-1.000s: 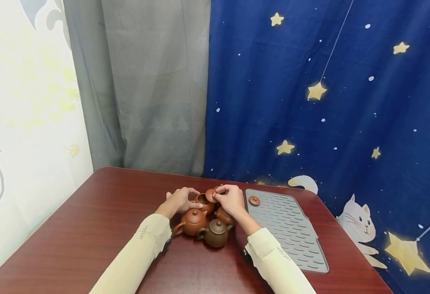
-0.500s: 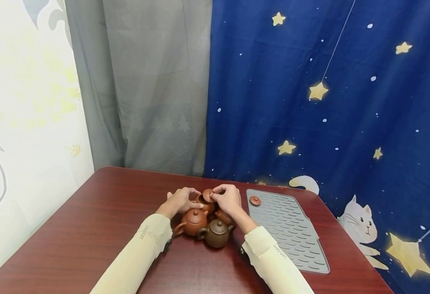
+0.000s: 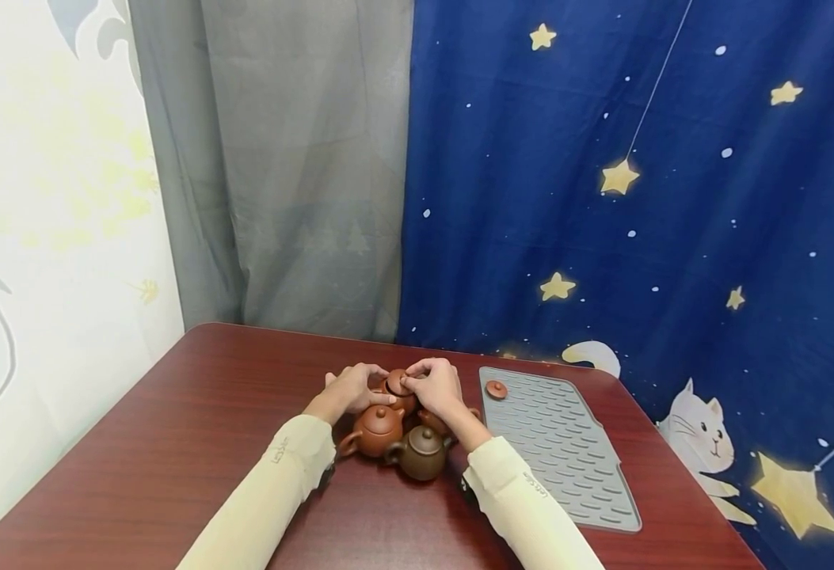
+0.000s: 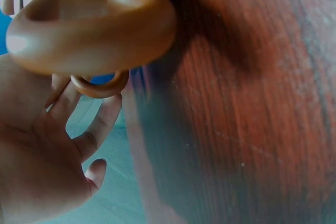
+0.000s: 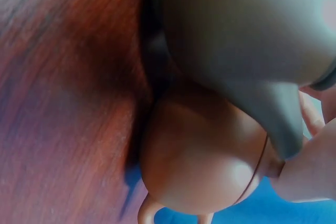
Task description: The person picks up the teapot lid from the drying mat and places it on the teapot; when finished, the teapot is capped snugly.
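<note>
A reddish-brown clay teapot (image 3: 404, 403) stands at the back of a tight group of teapots. My left hand (image 3: 348, 389) holds it from the left, thumb in front and fingers behind; its looped handle (image 4: 102, 88) shows beside the spread fingers in the left wrist view. Between its fingertips my right hand (image 3: 436, 385) pinches a small clay lid (image 3: 397, 381) by the knob, tilted over that teapot's mouth. Whether the lid touches the rim I cannot tell. Another reddish teapot (image 5: 199, 161) sits under the right wrist, partly hidden.
Nearest me are a lidded reddish teapot (image 3: 377, 431) and a dark brown lidded teapot (image 3: 422, 453), close together. To the right, a grey ridged mat (image 3: 566, 451) bears a second small lid (image 3: 496, 389). Everything stands on a dark red wooden table (image 3: 196, 443), with curtains behind it.
My right hand has moved left with the lid, bringing it over the back teapot's mouth. The left hand has stayed at that teapot.
</note>
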A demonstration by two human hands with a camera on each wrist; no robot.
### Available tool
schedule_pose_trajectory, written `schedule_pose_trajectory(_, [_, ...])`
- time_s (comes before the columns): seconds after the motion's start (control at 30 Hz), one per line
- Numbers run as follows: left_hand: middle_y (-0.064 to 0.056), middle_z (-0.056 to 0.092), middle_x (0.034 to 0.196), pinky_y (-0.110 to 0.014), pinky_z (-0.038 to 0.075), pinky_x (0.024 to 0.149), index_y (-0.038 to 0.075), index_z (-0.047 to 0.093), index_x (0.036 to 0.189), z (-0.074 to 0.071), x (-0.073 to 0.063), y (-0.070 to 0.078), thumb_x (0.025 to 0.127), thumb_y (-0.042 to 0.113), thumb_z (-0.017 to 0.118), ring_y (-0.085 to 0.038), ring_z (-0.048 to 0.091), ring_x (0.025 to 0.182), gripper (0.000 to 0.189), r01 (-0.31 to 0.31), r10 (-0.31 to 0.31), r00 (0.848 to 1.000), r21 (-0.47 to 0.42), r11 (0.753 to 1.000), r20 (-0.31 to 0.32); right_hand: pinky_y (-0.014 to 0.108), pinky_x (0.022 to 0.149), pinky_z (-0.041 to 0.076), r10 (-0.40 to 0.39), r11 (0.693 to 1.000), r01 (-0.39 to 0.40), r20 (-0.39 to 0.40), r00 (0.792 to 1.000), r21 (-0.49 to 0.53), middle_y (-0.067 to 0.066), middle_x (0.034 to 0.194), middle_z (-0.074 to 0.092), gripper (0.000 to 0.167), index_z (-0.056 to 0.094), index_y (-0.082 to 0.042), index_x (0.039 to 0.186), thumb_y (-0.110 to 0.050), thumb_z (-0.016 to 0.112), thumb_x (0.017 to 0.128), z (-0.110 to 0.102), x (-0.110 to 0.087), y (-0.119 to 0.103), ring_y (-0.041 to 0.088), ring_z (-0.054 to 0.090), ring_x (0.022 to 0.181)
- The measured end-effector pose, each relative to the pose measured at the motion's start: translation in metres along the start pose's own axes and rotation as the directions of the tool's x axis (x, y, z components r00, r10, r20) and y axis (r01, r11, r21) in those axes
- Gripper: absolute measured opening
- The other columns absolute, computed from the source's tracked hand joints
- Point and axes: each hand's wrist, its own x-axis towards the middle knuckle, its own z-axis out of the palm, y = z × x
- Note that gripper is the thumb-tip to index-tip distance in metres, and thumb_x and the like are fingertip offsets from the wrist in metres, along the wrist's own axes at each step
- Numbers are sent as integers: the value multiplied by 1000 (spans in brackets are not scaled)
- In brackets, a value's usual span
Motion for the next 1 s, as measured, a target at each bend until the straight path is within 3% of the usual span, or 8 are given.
schedule_pose_trajectory(0.27, [2,66,128,-52,31,91,25,67,125,-2,0,2,81,47,79,-27,59,116,51,-1,1,1000,-19,1000,-22,32,72,52,-29,998,30,23,999,-57,-10,77,72,5,78,-21,82,-23,83,81,1,3,-2,7,66,76])
schedule_pose_trajectory(1.0, [5,66,128,-55,30,93,25,67,124,0,0,0,82,46,78,-27,57,119,49,-21,20,1000,-27,999,-20,31,70,53,9,997,-5,42,999,-76,-10,78,73,6,78,-21,84,-23,83,81,5,4,-1,6,67,74])
